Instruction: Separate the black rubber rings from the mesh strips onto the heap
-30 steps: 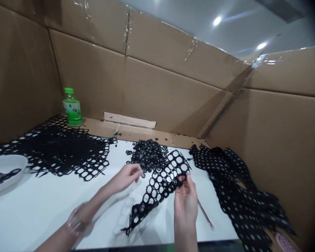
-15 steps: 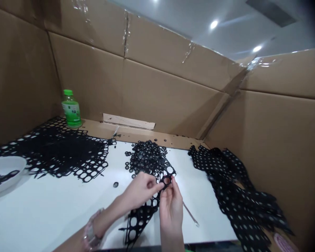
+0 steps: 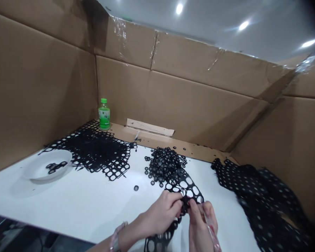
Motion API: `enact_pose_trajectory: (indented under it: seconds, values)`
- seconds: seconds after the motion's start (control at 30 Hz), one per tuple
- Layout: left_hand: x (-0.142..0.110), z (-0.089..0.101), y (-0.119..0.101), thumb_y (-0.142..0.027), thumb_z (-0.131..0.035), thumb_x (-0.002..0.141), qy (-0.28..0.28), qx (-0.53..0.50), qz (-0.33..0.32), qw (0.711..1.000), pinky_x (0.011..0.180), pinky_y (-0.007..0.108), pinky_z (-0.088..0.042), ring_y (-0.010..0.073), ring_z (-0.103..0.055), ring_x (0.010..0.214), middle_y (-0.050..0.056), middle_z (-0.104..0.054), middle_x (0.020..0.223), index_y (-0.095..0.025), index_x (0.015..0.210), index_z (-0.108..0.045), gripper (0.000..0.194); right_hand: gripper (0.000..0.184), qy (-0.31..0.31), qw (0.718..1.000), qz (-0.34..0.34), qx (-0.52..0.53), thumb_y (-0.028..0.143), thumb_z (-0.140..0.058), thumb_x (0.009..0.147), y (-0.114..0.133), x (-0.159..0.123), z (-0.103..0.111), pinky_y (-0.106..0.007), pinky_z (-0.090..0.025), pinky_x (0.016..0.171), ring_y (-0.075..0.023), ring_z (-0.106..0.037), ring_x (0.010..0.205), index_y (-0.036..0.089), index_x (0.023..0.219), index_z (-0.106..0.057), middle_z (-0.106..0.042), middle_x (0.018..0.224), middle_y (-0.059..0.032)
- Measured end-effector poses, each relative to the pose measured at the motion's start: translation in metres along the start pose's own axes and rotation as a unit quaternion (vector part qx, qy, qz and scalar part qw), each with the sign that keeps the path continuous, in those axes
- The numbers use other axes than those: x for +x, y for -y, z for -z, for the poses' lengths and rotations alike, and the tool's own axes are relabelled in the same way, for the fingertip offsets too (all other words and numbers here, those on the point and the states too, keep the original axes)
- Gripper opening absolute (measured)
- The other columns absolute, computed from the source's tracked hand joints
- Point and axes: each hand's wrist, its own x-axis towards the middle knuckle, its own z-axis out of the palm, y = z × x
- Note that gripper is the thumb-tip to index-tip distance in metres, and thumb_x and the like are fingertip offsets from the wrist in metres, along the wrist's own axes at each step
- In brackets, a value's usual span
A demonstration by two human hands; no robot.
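My left hand pinches a black rubber-like mesh strip full of round holes. My right hand grips the same strip a little to the right, thumb and fingertips closed at its edge. A slim, clear-and-pinkish stick lies along the right hand's fingers; its tip is hard to make out. The strip's lower end hangs toward the table's front, partly behind the left hand. Just beyond the hands is a pile of small black rings, and one loose ring lies to the left.
A white bowl with a few black rings stands at left. Behind it spreads a heap of empty black mesh near a green bottle. Black sheets with pale dots lie at right. Cardboard walls enclose the white table.
The view has swung left, so everything appears farther right and the whole bowl shows. My hands have drawn closer together on the mesh, and the stick now lies up along my right hand.
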Motion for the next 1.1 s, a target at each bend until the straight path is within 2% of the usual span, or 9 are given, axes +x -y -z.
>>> enact_pose_trajectory:
  seconds: [0.17,0.27,0.37,0.47,0.57,0.7,0.8,0.97,1.1]
  values:
    - [0.002,0.002,0.02,-0.028,-0.026,0.085,-0.02,-0.154,0.054,0.986,0.043,0.019,-0.026,0.0073,-0.032,0.044,-0.006,-0.032,0.05,-0.018,0.059,-0.033,0.029,0.037,-0.071,0.992,-0.058,0.083,0.027,-0.074,0.058,0.005,0.021,0.025,-0.016,-0.046,0.054,-0.0057,-0.05,0.054,0.019,0.058,-0.038,-0.055,0.063,0.0064]
    - [0.014,0.027,0.035,-0.027,-0.014,0.087,-0.053,-0.014,0.071,0.996,0.041,0.018,-0.026,0.0076,-0.03,0.042,-0.006,-0.028,0.052,-0.02,0.065,-0.028,0.028,0.028,-0.118,0.984,-0.067,0.116,0.026,-0.076,0.055,0.014,0.028,0.035,-0.016,-0.048,0.055,-0.0062,-0.055,0.057,0.018,0.064,-0.051,-0.061,0.067,0.0051]
    - [0.044,0.051,0.046,-0.028,-0.019,0.088,-0.066,0.171,0.06,0.981,0.051,0.021,-0.036,0.0107,-0.044,0.052,-0.002,-0.04,0.055,-0.019,0.062,-0.032,0.031,0.026,-0.092,0.979,-0.123,0.137,0.025,-0.076,0.055,0.018,0.022,0.026,-0.016,-0.048,0.053,-0.006,-0.056,0.056,0.018,0.069,-0.055,-0.063,0.067,0.0064]
    - [0.076,0.057,0.052,-0.028,-0.037,0.083,-0.066,0.247,0.076,0.964,0.063,0.029,-0.041,0.0187,-0.055,0.065,0.005,-0.054,0.065,-0.017,0.065,-0.043,0.023,0.023,-0.084,0.964,-0.19,0.166,0.023,-0.075,0.056,0.015,0.013,0.009,-0.016,-0.048,0.052,-0.0055,-0.056,0.054,0.018,0.07,-0.057,-0.064,0.067,0.0065]
    - [0.09,0.055,0.049,-0.027,-0.04,0.082,-0.092,0.306,0.077,0.944,0.074,0.035,-0.041,0.0259,-0.057,0.085,0.015,-0.058,0.091,-0.013,0.09,-0.05,0.019,0.017,-0.11,0.95,-0.21,0.201,0.02,-0.071,0.06,0.01,0.011,-0.001,-0.014,-0.047,0.051,-0.0044,-0.056,0.051,0.017,0.07,-0.058,-0.064,0.064,0.0073]
    - [0.067,0.056,0.026,-0.027,-0.034,0.088,-0.138,0.318,0.039,0.937,0.079,0.031,-0.039,0.021,-0.054,0.092,0.012,-0.053,0.106,-0.014,0.112,-0.04,0.029,0.009,-0.116,0.944,-0.212,0.224,0.019,-0.065,0.068,0.01,0.009,-0.009,-0.014,-0.048,0.054,-0.005,-0.057,0.054,0.018,0.073,-0.057,-0.063,0.064,0.0068]
    - [0.034,0.054,0.004,-0.031,-0.028,0.091,-0.162,0.27,-0.051,0.948,0.065,0.025,-0.037,0.0142,-0.051,0.068,0.003,-0.054,0.076,-0.018,0.083,-0.048,0.025,0.009,-0.12,0.944,-0.207,0.226,0.018,-0.063,0.071,0.012,0.003,-0.02,-0.015,-0.049,0.058,-0.0056,-0.058,0.058,0.018,0.075,-0.055,-0.062,0.066,0.0061]
    - [0.002,0.027,-0.007,-0.038,-0.04,0.087,-0.015,0.194,-0.048,0.98,0.049,0.022,-0.025,0.0092,-0.039,0.048,-0.004,-0.042,0.05,-0.017,0.056,-0.038,0.037,0.021,-0.089,0.968,-0.134,0.19,0.023,-0.069,0.068,0.008,-0.009,-0.032,-0.015,-0.048,0.057,-0.0058,-0.057,0.06,0.019,0.075,-0.05,-0.058,0.065,0.0074]
    - [0.0,0.011,0.0,-0.034,-0.034,0.09,-0.004,0.148,-0.005,0.989,0.054,0.021,-0.029,0.0109,-0.044,0.057,-0.002,-0.048,0.058,-0.017,0.061,-0.041,0.034,0.027,-0.079,0.978,-0.126,0.147,0.027,-0.069,0.066,0.003,-0.015,-0.025,-0.018,-0.05,0.063,-0.0082,-0.06,0.068,0.02,0.084,-0.05,-0.06,0.073,0.0057]
